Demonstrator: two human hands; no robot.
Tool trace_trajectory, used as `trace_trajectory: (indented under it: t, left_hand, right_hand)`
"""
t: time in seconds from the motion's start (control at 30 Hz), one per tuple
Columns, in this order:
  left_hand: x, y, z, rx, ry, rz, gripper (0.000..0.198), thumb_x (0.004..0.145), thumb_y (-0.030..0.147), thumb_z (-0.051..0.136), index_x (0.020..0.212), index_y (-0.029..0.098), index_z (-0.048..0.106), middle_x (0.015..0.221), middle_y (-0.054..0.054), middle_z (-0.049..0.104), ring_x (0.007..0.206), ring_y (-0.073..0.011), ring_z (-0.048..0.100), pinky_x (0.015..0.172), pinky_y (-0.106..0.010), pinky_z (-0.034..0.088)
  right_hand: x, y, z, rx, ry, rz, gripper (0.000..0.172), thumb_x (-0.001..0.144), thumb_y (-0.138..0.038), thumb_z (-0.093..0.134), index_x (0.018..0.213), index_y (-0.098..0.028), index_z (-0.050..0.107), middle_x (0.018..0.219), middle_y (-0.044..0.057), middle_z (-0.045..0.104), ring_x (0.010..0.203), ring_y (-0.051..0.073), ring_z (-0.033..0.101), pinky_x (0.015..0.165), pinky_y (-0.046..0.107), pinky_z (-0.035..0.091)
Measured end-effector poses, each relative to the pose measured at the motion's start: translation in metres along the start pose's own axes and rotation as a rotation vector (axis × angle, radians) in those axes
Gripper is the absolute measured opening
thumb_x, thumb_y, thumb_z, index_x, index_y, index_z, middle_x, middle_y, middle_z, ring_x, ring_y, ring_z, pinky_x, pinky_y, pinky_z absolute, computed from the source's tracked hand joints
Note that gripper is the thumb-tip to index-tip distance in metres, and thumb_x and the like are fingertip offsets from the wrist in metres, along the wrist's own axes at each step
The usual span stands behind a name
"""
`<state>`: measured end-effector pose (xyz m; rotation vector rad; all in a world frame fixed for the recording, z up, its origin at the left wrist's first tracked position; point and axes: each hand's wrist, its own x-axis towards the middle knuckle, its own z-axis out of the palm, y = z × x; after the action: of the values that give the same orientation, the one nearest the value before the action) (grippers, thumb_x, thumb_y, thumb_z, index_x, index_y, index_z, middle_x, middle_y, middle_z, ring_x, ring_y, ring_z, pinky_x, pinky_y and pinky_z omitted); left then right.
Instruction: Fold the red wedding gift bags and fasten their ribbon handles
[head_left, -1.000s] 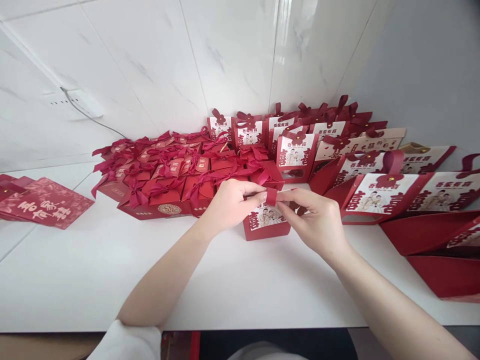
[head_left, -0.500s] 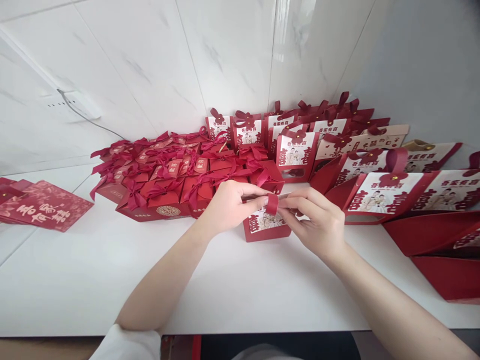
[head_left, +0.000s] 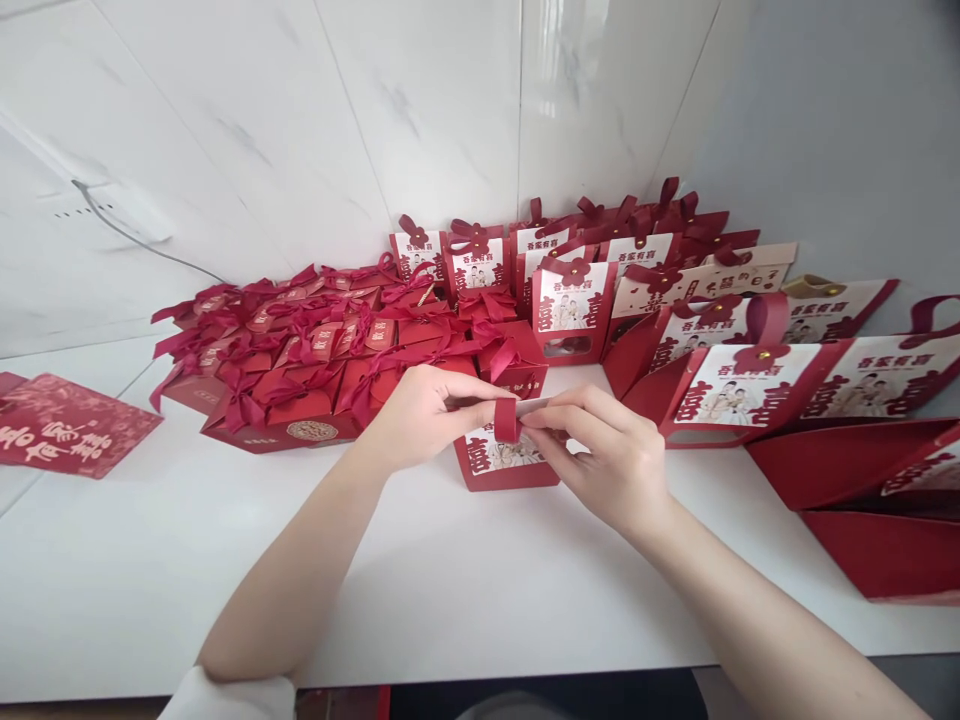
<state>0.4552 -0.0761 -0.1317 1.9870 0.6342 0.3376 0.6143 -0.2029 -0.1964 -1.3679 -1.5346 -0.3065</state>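
A small red gift bag (head_left: 501, 462) with a white picture panel stands on the white tabletop (head_left: 420, 580) in front of me. A dark red strap loop (head_left: 507, 419) sits over its top edge. My left hand (head_left: 420, 412) pinches the bag's top from the left, fingers closed. My right hand (head_left: 600, 452) pinches the same top edge and strap from the right, fingers also closed. The bag's top edge is mostly hidden behind my fingers.
Several red ribboned boxes (head_left: 300, 350) are piled at the back left. Upright finished bags (head_left: 566, 300) line the back wall. More bags lie flat at the right (head_left: 757, 385). Folded red bags (head_left: 877, 510) lie at the far right; a flat red envelope (head_left: 64, 435) lies at the left.
Both hands stay on the bag's top; the strap loop sits lower over the edge. The view has shifted, so everything appears a little further left.
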Motion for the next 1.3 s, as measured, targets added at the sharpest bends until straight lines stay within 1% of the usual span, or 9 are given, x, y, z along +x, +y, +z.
trace_trajectory:
  t: [0.33,0.53,0.7,0.87,0.97,1.07,1.13,1.2,1.3]
  left_hand:
    - [0.001,0.002,0.001,-0.018,0.002,-0.046,0.028,0.081,0.039,0.072,0.101,0.022,0.079,0.097,-0.005,0.078,0.089,-0.0233,0.073,0.076,-0.029,0.060]
    - [0.001,0.002,0.001,-0.039,0.001,-0.042,0.027,0.081,0.036,0.072,0.103,0.022,0.078,0.098,-0.005,0.078,0.089,-0.0225,0.074,0.077,-0.028,0.060]
    - [0.001,0.001,0.001,-0.018,0.017,-0.031,0.026,0.079,0.034,0.075,0.101,0.021,0.079,0.093,-0.004,0.078,0.083,-0.0204,0.073,0.071,-0.025,0.059]
    - [0.002,0.000,0.002,-0.065,0.021,-0.019,0.027,0.077,0.029,0.077,0.103,0.022,0.078,0.093,-0.003,0.078,0.084,-0.0181,0.073,0.073,-0.023,0.058]
    - [0.002,0.000,0.003,-0.063,0.030,-0.019,0.026,0.076,0.028,0.077,0.101,0.022,0.078,0.092,-0.002,0.078,0.082,-0.0169,0.072,0.071,-0.021,0.057]
    - [0.002,0.001,0.004,-0.049,0.041,-0.028,0.024,0.076,0.025,0.077,0.099,0.021,0.079,0.084,-0.002,0.077,0.079,-0.0161,0.071,0.069,-0.021,0.056]
    - [0.002,0.002,0.005,-0.042,0.046,-0.026,0.023,0.076,0.023,0.076,0.098,0.021,0.079,0.080,-0.001,0.076,0.078,-0.0159,0.070,0.068,-0.021,0.055]
    - [0.002,0.001,0.005,-0.032,0.051,-0.017,0.022,0.077,0.022,0.074,0.098,0.020,0.079,0.079,-0.001,0.076,0.078,-0.0155,0.070,0.068,-0.021,0.054]
    - [0.002,0.001,0.005,0.008,0.062,0.001,0.019,0.080,0.022,0.070,0.097,0.020,0.079,0.081,-0.001,0.076,0.076,-0.0147,0.069,0.067,-0.021,0.053]
  right_hand:
    - [0.001,-0.002,-0.001,-0.024,-0.007,0.019,0.012,0.089,-0.015,0.062,0.088,-0.024,0.069,0.084,0.001,0.074,0.073,0.014,0.069,0.060,0.026,0.052]
    - [0.002,-0.004,-0.001,-0.031,0.004,-0.004,0.009,0.089,-0.015,0.063,0.088,-0.023,0.068,0.084,0.001,0.074,0.073,0.012,0.069,0.059,0.024,0.051]
    - [0.004,-0.005,0.000,-0.054,0.022,-0.012,0.009,0.089,-0.015,0.062,0.085,-0.021,0.068,0.081,-0.001,0.074,0.071,0.012,0.067,0.059,0.024,0.049]
    - [0.002,-0.003,0.001,-0.050,0.031,-0.028,0.008,0.087,-0.014,0.065,0.089,-0.021,0.067,0.085,0.000,0.074,0.074,0.012,0.068,0.062,0.024,0.050]
    - [0.002,-0.004,0.003,-0.055,0.038,-0.005,0.007,0.087,-0.015,0.065,0.088,-0.021,0.064,0.083,-0.001,0.072,0.066,0.010,0.065,0.057,0.023,0.047]
    - [0.000,-0.008,0.005,-0.069,0.063,0.045,0.010,0.085,-0.013,0.064,0.082,-0.021,0.058,0.076,-0.003,0.068,0.057,0.007,0.058,0.049,0.022,0.042]
    - [-0.001,-0.010,0.007,-0.081,0.083,0.060,0.013,0.083,-0.011,0.064,0.080,-0.021,0.056,0.074,-0.004,0.067,0.054,0.006,0.056,0.047,0.020,0.040]
    - [-0.001,-0.011,0.008,-0.082,0.093,0.072,0.011,0.084,-0.011,0.063,0.084,-0.021,0.058,0.075,-0.004,0.068,0.053,0.005,0.056,0.047,0.019,0.041]
    - [-0.002,-0.012,0.009,-0.064,0.087,0.095,0.012,0.088,-0.013,0.060,0.097,-0.021,0.063,0.080,-0.002,0.071,0.059,0.006,0.061,0.050,0.018,0.045]
